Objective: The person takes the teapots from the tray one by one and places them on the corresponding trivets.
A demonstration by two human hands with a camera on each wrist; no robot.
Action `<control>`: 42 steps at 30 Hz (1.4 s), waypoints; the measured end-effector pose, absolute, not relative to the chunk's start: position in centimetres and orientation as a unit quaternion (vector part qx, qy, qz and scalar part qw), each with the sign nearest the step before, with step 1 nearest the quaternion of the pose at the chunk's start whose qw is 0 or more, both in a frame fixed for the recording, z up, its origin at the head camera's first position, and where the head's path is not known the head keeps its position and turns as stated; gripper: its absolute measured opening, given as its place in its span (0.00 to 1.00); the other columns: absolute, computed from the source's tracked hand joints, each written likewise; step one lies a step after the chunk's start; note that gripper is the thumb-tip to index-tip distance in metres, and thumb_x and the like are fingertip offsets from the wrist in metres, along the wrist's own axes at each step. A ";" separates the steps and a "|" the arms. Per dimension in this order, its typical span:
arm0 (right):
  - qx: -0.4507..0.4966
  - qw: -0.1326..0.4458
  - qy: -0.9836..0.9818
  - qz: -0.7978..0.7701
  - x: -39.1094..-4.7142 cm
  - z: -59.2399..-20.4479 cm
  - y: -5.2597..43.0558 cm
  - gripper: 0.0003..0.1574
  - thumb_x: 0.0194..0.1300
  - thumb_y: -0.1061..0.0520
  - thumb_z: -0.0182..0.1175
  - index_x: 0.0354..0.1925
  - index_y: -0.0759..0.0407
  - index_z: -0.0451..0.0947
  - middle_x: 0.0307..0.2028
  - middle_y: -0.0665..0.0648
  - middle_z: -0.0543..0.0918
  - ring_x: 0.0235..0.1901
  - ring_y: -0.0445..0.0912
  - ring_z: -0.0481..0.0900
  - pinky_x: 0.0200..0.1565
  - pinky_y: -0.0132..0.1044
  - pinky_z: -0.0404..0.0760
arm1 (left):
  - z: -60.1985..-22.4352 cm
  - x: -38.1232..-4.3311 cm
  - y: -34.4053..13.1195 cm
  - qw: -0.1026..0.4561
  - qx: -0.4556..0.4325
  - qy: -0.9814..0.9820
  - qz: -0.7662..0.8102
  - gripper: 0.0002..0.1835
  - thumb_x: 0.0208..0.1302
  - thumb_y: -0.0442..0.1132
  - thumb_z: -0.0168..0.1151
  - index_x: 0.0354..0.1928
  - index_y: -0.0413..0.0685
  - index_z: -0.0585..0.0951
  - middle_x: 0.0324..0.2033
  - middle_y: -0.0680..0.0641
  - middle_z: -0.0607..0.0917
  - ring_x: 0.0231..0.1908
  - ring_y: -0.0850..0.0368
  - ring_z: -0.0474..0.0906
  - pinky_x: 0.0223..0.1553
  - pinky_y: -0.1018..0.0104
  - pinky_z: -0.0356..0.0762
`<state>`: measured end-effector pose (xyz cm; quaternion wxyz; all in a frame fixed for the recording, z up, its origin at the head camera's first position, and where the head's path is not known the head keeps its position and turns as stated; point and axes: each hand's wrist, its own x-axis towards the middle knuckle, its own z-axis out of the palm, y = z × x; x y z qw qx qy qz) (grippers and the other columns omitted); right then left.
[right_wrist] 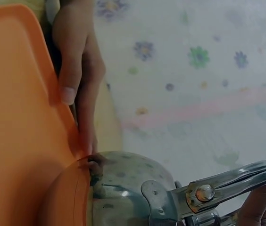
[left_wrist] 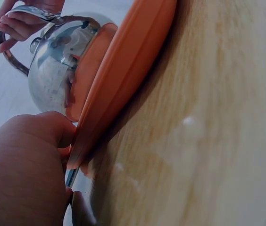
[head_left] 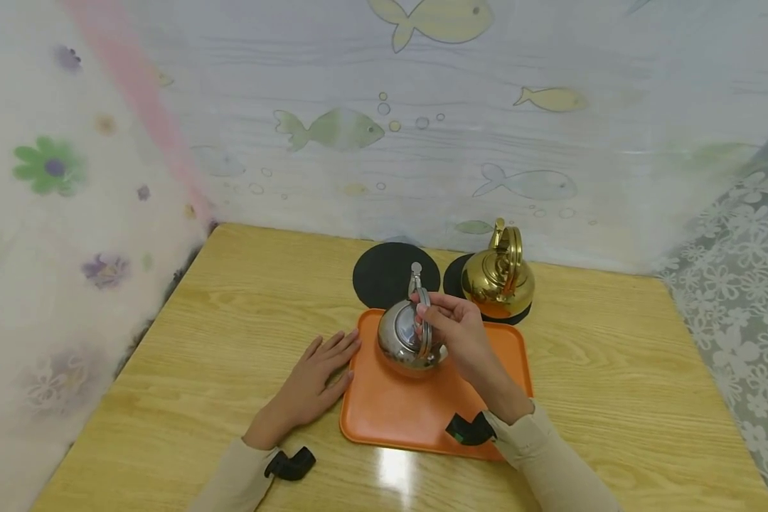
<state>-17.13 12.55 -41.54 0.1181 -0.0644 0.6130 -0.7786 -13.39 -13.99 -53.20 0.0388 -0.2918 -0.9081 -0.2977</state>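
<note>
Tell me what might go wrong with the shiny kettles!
The silver kettle could bump the gold kettle if it swings right, because the gold one stands just past the orange tray. It might also catch on the tray's raised far edge and tip, since it's close to that edge and the right hand has it by the handle. And the left hand, touching the tray's side, might nudge the tray.

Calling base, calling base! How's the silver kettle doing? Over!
Right hand holds silver kettle by handle; left hand touches tray. Silver kettle on or just above tray, can't tell. Gold kettle close by, might get in the way.
</note>
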 end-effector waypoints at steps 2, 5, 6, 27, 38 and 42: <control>-0.065 0.118 0.610 -0.781 -17.3 -41.5 12.4 0.26 0.63 0.59 0.60 0.54 0.78 0.71 0.36 0.63 0.82 0.27 0.42 0.79 0.32 0.33 0.82 | -53.3 -13.5 -14.0 0.041 -0.293 -0.908 -0.298 0.28 0.69 0.49 0.50 0.69 0.52 0.62 0.70 0.53 0.59 0.69 0.51 0.52 0.67 0.44 0.43; -0.070 0.121 0.605 -0.784 -17.5 -41.4 12.2 0.25 0.64 0.59 0.59 0.53 0.77 0.71 0.39 0.65 0.82 0.26 0.42 0.79 0.32 0.33 0.82 | -53.4 -13.5 -14.0 0.045 -0.293 -0.907 -0.297 0.28 0.69 0.49 0.50 0.69 0.52 0.63 0.69 0.54 0.59 0.69 0.51 0.52 0.67 0.44 0.43; -0.071 0.123 0.603 -0.785 -17.6 -41.4 12.1 0.25 0.64 0.59 0.59 0.53 0.77 0.71 0.40 0.65 0.82 0.26 0.42 0.79 0.32 0.33 0.82 | -53.5 -13.5 -14.0 0.046 -0.293 -0.908 -0.297 0.28 0.69 0.48 0.50 0.69 0.52 0.63 0.69 0.54 0.59 0.69 0.51 0.52 0.67 0.44 0.44; -0.087 0.113 0.599 -0.788 -18.2 -41.3 11.1 0.25 0.63 0.59 0.60 0.54 0.75 0.72 0.41 0.69 0.81 0.26 0.43 0.80 0.32 0.33 0.82 | -53.3 -13.4 -13.9 0.057 -0.293 -0.907 -0.295 0.28 0.68 0.47 0.51 0.69 0.52 0.63 0.69 0.52 0.61 0.68 0.48 0.54 0.66 0.42 0.45; -0.079 0.068 0.632 -0.768 -18.5 -41.2 10.9 0.22 0.62 0.61 0.60 0.52 0.74 0.74 0.42 0.68 0.82 0.30 0.42 0.80 0.29 0.31 0.81 | -53.6 -13.5 -14.0 0.064 -0.296 -0.906 -0.295 0.28 0.68 0.48 0.52 0.68 0.52 0.64 0.68 0.51 0.62 0.68 0.48 0.56 0.66 0.43 0.45; -0.088 0.071 0.627 -0.771 -18.8 -41.3 11.0 0.23 0.63 0.61 0.60 0.52 0.76 0.74 0.34 0.66 0.82 0.27 0.44 0.80 0.28 0.33 0.82 | -53.5 -13.5 -14.1 0.064 -0.297 -0.905 -0.298 0.28 0.68 0.47 0.52 0.68 0.52 0.64 0.68 0.51 0.62 0.68 0.48 0.55 0.66 0.42 0.45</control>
